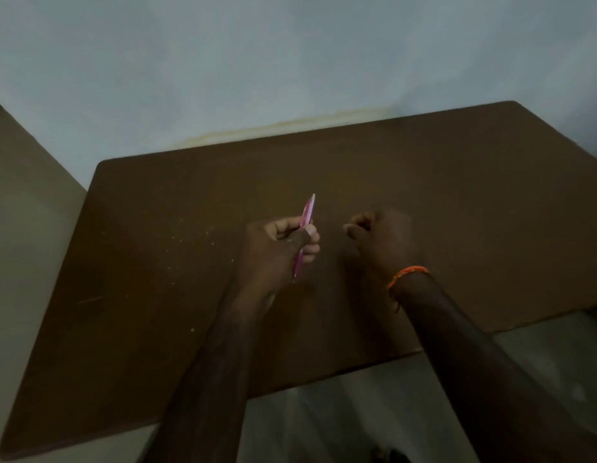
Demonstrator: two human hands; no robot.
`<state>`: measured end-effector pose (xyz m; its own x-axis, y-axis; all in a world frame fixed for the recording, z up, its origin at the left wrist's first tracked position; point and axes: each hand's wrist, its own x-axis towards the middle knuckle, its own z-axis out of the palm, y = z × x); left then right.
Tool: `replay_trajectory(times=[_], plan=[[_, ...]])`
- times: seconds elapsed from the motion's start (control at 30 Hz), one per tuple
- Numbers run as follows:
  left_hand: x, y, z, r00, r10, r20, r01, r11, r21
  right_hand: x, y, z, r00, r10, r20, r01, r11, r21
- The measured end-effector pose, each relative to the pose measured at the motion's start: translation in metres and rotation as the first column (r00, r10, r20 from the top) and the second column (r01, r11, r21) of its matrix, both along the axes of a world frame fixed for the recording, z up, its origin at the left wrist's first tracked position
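Two forearms are seen reaching up from the near edge, over a pale floor (pixel 357 412), and an orange thread band (pixel 407 274) is worn on the right wrist. A pink pen (pixel 307 212) is gripped in the left hand (pixel 277 248), with fingers and thumb curled round its middle; it is held above the table (pixel 457 195), tilted, one end pointing away. The right hand (pixel 380 242) is held just beside it, apart from the pen, fingers curled in; whether anything is pinched there cannot be told. A pale wall (pixel 290 61) is seen behind the table.
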<state>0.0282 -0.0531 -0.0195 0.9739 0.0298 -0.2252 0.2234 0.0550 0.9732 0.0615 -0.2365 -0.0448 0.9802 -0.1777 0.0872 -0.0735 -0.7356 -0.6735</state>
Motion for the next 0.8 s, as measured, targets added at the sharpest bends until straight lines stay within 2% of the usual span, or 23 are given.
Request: replay_trajectory(times=[0.07, 0.13, 0.4, 0.57, 0.8], plan=[[-0.001, 0.001, 0.001, 1.000, -0.002, -0.010, 0.002, 1.000, 0.015, 0.000, 0.002, -0.011, 0.996, 0.031, -0.078, -0.042, 0.989, -0.142], [-0.002, 0.001, 0.000, 1.000, -0.018, -0.008, 0.019, 0.999, 0.034, -0.001, 0.002, -0.018, 0.993, 0.041, -0.109, -0.064, 0.974, -0.217], [-0.002, 0.002, -0.003, 1.000, -0.018, -0.009, 0.019, 0.999, 0.039, 0.001, 0.009, -0.026, 0.999, 0.034, 0.021, -0.029, 0.981, -0.193], [-0.002, 0.004, -0.003, 1.000, -0.016, -0.015, 0.017, 0.999, 0.042, -0.003, 0.013, -0.032, 0.998, 0.059, 0.030, -0.048, 0.961, -0.274], [-0.003, 0.004, -0.003, 1.000, -0.024, -0.020, 0.024, 0.999, 0.030, -0.003, 0.013, -0.032, 0.998, 0.058, 0.024, -0.050, 0.962, -0.268]])
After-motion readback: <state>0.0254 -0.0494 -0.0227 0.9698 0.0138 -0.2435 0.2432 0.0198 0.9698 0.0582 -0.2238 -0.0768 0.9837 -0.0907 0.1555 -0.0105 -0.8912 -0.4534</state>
